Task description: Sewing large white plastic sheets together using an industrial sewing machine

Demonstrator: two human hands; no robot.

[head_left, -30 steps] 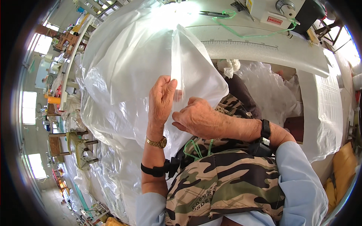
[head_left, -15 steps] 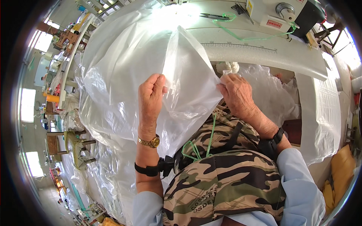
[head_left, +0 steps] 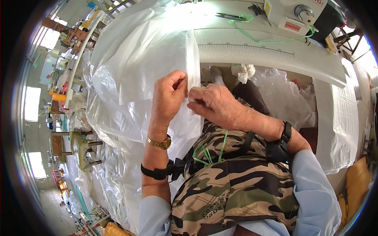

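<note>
Both hands pinch a folded edge of the clear plastic sheet: left hand and right hand closed on it, near the sewing machine at far right; the fold looks formed but unstitched.

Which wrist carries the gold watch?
The left hand side: its gold watch sits above a black strap; the right hand wrist has only a black band.

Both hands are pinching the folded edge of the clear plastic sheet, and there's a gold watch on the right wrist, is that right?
Not quite. In the head view both hands, left hand and right hand, do pinch the clear plastic sheet, but the gold watch is on the left wrist.
</note>
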